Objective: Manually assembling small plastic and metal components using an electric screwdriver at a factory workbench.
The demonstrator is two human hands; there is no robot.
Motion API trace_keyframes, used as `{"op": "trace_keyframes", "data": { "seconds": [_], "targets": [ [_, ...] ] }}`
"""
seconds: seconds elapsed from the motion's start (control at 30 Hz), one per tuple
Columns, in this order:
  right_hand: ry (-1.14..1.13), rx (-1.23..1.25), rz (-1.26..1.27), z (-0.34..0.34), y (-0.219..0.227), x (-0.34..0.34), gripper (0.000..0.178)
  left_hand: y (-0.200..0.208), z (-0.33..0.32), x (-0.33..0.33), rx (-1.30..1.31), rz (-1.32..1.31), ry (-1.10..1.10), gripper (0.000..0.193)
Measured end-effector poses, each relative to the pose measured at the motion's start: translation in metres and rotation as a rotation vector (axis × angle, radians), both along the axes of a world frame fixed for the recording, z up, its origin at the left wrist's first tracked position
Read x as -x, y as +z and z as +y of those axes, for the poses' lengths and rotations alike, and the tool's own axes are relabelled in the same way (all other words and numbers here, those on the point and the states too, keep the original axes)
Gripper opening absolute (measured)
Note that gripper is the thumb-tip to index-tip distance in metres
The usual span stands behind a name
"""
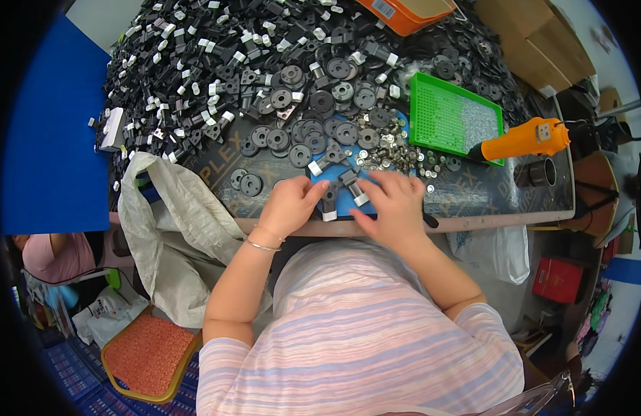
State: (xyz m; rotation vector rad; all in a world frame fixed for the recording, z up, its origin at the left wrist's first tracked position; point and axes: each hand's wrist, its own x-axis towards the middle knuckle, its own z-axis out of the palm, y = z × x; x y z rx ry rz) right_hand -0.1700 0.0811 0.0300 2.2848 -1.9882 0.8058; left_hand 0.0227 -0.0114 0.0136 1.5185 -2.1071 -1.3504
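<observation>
My left hand (291, 203) is closed, thumb and fingertips pinching the edge of a black plastic bracket with a white end (330, 202). My right hand (398, 208) has its thumb and forefinger apart, around a second white-ended black part (353, 187); the forefinger appears to touch it. Both parts lie over a blue mat (344, 205) at the table's near edge. Just beyond sits another black bracket with a white end (329, 158). Small silvery metal caps (390, 151) are heaped past my right hand, next to black round discs (314, 142).
A large pile of white-tipped black parts (202, 76) covers the far left. At right are a green perforated tray (423, 125) of small metal pieces, an orange power screwdriver (525, 141) and a cardboard box (542, 41). A pale sack (169, 208) hangs over the near left edge.
</observation>
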Motion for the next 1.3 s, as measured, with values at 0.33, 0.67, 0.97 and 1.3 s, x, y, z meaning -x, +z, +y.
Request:
{"op": "trace_keyframes", "data": {
  "seconds": [0.33,0.67,0.97,1.3],
  "targets": [
    [-0.148,-0.346,-0.257,0.023,-0.001,0.027,0.051,0.021,0.021,0.019,0.698,-0.057,-0.201,0.037],
    [-0.197,-0.259,-0.355,0.028,-0.002,0.038,0.048,0.006,0.026,0.05,0.704,0.044,-0.311,0.06],
    [-0.014,-0.2,-0.332,0.011,-0.012,0.03,0.042,0.019,0.031,0.041,0.499,0.434,-0.063,0.036],
    [-0.047,-0.308,-0.32,0.023,-0.001,0.033,0.041,-0.024,0.063,0.042,0.932,0.045,-0.194,0.038]
  ]
}}
